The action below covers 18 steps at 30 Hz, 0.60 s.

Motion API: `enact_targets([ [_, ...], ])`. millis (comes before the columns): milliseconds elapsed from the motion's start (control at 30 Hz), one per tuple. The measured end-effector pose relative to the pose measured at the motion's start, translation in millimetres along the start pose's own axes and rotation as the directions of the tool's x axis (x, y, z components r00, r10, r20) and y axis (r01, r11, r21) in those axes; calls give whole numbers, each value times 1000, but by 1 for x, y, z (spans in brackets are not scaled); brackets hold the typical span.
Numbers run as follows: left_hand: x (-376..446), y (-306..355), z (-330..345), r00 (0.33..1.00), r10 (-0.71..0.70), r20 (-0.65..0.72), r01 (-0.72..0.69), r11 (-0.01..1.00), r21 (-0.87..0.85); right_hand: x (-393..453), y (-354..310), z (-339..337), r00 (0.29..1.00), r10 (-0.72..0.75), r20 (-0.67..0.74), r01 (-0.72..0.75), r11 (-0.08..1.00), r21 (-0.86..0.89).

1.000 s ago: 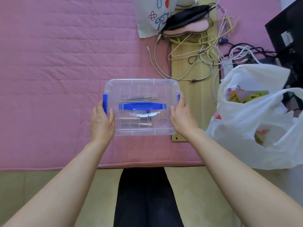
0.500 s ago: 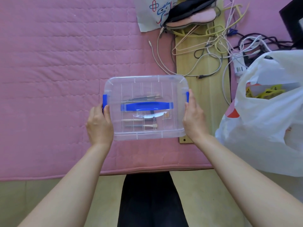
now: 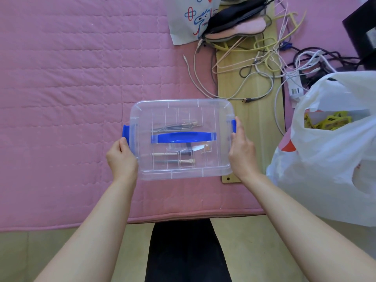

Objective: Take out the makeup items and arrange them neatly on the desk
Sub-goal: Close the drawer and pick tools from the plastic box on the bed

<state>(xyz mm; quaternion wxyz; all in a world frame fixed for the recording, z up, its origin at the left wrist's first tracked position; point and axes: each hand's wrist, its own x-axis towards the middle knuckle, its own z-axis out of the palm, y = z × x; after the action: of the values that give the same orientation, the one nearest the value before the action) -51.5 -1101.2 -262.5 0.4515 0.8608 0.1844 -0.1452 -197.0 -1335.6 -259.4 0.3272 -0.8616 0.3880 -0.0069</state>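
Note:
A clear plastic storage box (image 3: 183, 174) with a shut lid and a blue carry handle (image 3: 181, 137) sits on the pink quilted mat (image 3: 71, 88). Through the lid I see several makeup brushes and slim tools (image 3: 175, 157). My left hand (image 3: 122, 159) grips the box's left side, its thumb on the blue left latch (image 3: 126, 132), which sticks outward. My right hand (image 3: 242, 153) grips the right side, thumb up against the blue right latch (image 3: 234, 126). The fingers of both hands are hidden behind the box walls.
A white plastic bag (image 3: 325, 159) with yellow packets stands at the right. Tangled cables (image 3: 258, 64) lie on a wooden board (image 3: 252, 123) behind the box. A printed pouch (image 3: 189, 17) and dark cases (image 3: 234, 17) lie at the top. My dark-clothed legs are below.
The left latch has swung outward from the box wall under my left thumb. Both hands stay on the box's sides, and the box has barely moved.

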Motion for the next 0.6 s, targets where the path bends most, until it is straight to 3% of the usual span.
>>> enact_targets([
  [100,1,-1,1,995,-90,30,92,992,-85,4,2,-1,984,174,-24,-171,981,88],
  [300,-1,1,-4,982,-176,75,184,976,-116,11,0,-8,957,283,65,-287,955,75],
  [367,-3,4,-7,998,-50,-44,48,998,-47,12,-6,-14,950,302,80,-305,952,34],
  [433,-10,11,-8,978,178,-107,-177,984,21,9,-16,-20,974,220,47,-219,976,-24],
  [533,-23,17,-4,871,488,63,-492,860,137,5,-36,-26,999,-23,-34,20,997,-77],
  [600,-29,18,1,763,611,211,-645,741,185,3,-47,-26,987,-160,17,161,978,-130],
])
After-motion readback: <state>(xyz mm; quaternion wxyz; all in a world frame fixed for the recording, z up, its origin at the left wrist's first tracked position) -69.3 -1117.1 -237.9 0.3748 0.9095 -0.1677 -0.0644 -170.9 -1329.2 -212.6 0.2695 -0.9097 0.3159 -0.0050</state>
